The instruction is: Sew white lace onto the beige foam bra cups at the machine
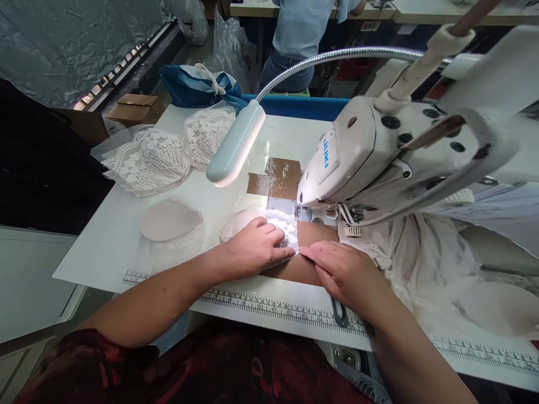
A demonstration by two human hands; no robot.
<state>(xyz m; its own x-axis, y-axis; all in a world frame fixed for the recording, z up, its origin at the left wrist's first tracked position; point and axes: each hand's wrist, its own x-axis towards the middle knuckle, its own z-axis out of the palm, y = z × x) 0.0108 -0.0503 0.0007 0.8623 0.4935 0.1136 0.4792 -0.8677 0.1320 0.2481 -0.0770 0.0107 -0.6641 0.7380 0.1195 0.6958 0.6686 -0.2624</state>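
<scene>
A white lace bra cup (pixel 286 224) lies under the lamp light, beside the needle area of a JUKI sewing machine (pixel 349 151). My left hand (pixel 256 247) rests on the cup, its fingers bent and pressing the lace, the thumb stretched along the near edge. From the other side my right hand (pixel 345 269) pinches the cup's right corner with its fingertips. The two hands' fingertips almost meet there. Brown tape (pixel 311 269) covers the table under that corner. My left palm hides part of the cup.
Lace cups (pixel 147 157) and a smooth cup piece (pixel 170 221) lie at the left. A lamp (pixel 236 143) on a bendy neck hangs above the table. White mesh pieces (pixel 438 264) heap at the right. A ruler strip (pixel 261 303) runs along the near edge. Another person (pixel 301 33) sits beyond.
</scene>
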